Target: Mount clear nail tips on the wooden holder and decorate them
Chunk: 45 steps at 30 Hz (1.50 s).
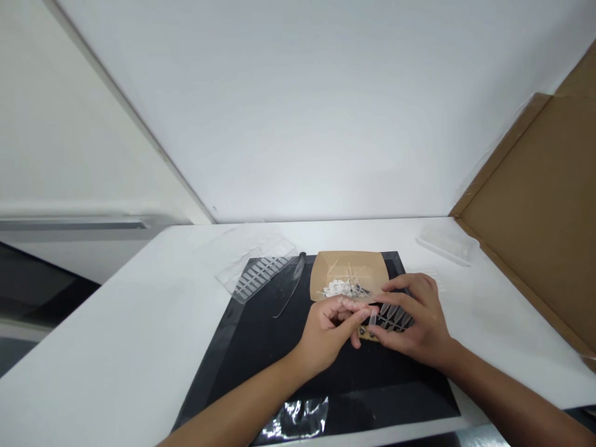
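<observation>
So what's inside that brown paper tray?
The shallow brown paper tray holds a heap of small white bits and some thin, pale sticks. Whatever lies under the heap is covered, and the hands hide part of the tray's near edge.

Through my camera, I have the mat on the table, under my left grip and right grip. Just past my left grip is the tray, with small bits in it. Left of that grip lies the thin tool, then the bag, partly on the mat. The box sits behind my right grip, and the cardboard is farther right.
</observation>
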{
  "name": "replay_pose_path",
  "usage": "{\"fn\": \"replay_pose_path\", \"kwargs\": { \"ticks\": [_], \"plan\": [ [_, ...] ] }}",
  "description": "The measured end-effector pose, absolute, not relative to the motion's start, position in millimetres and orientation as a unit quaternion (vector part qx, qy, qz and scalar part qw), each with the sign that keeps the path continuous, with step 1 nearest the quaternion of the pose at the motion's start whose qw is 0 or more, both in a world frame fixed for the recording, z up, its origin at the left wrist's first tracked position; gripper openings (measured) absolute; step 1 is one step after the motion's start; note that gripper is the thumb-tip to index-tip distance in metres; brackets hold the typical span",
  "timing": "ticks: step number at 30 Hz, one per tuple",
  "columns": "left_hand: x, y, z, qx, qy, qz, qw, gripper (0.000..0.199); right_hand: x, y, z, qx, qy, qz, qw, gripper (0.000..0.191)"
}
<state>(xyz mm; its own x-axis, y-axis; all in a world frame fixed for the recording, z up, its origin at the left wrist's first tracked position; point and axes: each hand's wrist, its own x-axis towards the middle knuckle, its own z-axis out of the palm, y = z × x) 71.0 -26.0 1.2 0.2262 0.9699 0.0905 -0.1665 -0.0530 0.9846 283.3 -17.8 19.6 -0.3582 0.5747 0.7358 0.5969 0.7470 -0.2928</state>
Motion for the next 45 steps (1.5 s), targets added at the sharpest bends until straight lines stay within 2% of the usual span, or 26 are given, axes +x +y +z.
{"fn": "replay_pose_path", "kwargs": {
  "ticks": [4, 9, 15, 19, 23, 29, 35, 38, 42, 45],
  "plan": [
    [71, -27, -1, 0.551, 0.376, 0.504, 0.548, 0.037, 285, -18, 19, -0.355, -0.822, 0.017, 0.444, 0.027],
    [69, -27, -4, 0.602, 0.349, 0.505, 0.511, 0.023, 288, -15, 16, -0.367, -0.812, 0.081, 0.447, 0.016],
    [64, -26, -3, 0.692, 0.33, 0.517, 0.381, 0.009, 294, -9, 17, -0.357, -0.831, 0.082, 0.419, 0.008],
    [60, -26, -3, 0.752, 0.315, 0.494, 0.302, 0.015, 297, -8, 19, -0.349, -0.84, 0.096, 0.405, 0.007],
    [59, -25, 0, 0.781, 0.304, 0.486, 0.248, 0.019, 297, -9, 21, -0.353, -0.818, 0.177, 0.419, 0.007],
    [64, -26, 7, 0.774, 0.304, 0.502, 0.238, 0.012, 294, -15, 28, -0.343, -0.793, 0.289, 0.413, 0.009],
    [68, -29, 8, 0.762, 0.272, 0.523, 0.27, 0.009, 290, -22, 25, -0.355, -0.753, 0.341, 0.438, 0.009],
    [69, -29, 7, 0.759, 0.277, 0.52, 0.279, 0.006, 289, -23, 21, -0.336, -0.738, 0.355, 0.466, 0.017],
    [70, -28, 5, 0.758, 0.274, 0.52, 0.283, 0.004, 286, -25, 19, -0.321, -0.756, 0.342, 0.457, 0.007],
    [71, -29, 4, 0.755, 0.276, 0.525, 0.28, 0.004, 285, -26, 19, -0.314, -0.764, 0.332, 0.455, 0.014]
  ]
}}
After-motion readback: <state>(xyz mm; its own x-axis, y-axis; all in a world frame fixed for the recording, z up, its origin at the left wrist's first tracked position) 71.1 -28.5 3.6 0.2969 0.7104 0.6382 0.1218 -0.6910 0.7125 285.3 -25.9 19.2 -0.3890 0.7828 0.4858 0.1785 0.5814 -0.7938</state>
